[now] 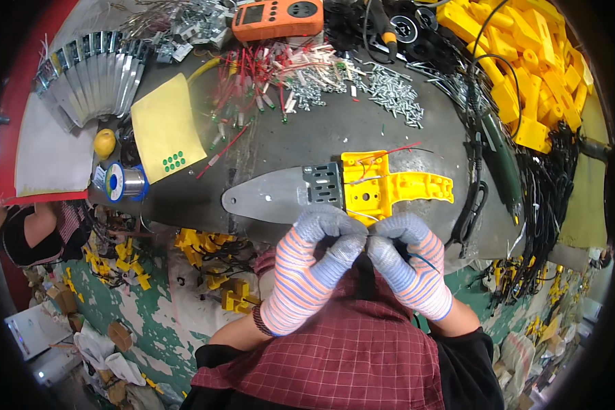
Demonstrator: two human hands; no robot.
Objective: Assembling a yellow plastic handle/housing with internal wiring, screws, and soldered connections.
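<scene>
My left hand and my right hand, both in striped knit gloves with grey fingers, meet fingertip to fingertip at the table's near edge. Their fingers are pinched together; whatever is between the left fingertips is too small to make out. A thin dark wire curves out of the right hand. Just beyond the hands lies an open yellow plastic handle housing, its curved grip pointing right. A grey pointed metal plate with a slotted dark bracket extends left from it. A red wire crosses the housing's top.
Yellow plastic parts are heaped at the far right, above black cables. Screws, red-wired components and an orange meter lie at the back. Metal plates, a yellow card and a solder spool are left.
</scene>
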